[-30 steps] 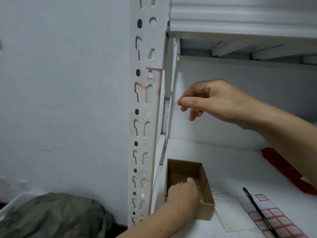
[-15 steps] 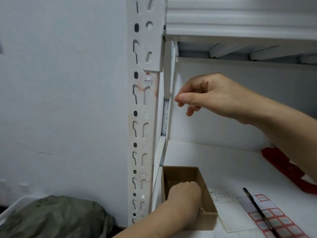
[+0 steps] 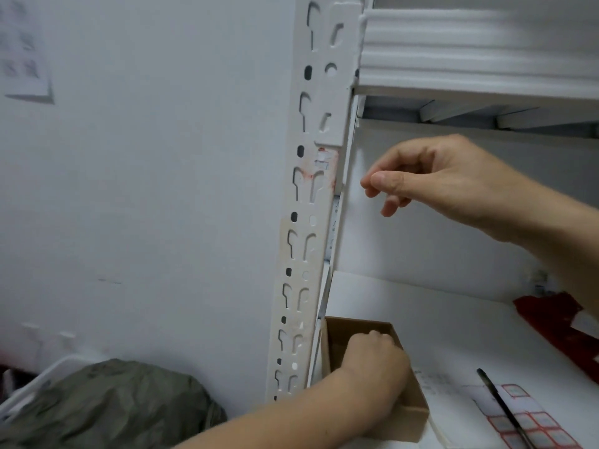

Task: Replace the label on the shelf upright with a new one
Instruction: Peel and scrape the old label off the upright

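The white slotted shelf upright (image 3: 316, 196) runs down the middle of the view. Red-smeared remains of the old label (image 3: 325, 165) cling to it just below a bracket. My right hand (image 3: 431, 179) hovers just right of that spot, thumb and forefinger pressed together, the other fingers curled; nothing shows between them. My left hand (image 3: 372, 367) reaches down into a small brown cardboard box (image 3: 411, 413) on the shelf board, fingertips hidden inside. A sheet of red-bordered labels (image 3: 531, 426) lies at the lower right with a black pen (image 3: 500, 406) across it.
The white shelf board (image 3: 437, 322) carries the box, the sheet and a red object (image 3: 557, 322) at the right edge. An upper shelf beam (image 3: 470, 53) hangs overhead. A grey-green bag (image 3: 107, 406) sits in a white bin at the lower left, against the wall.
My right hand has drifted slightly up and closer to the upright, keeping its pinch. My left hand stays in the box, its fingers curled further down inside.
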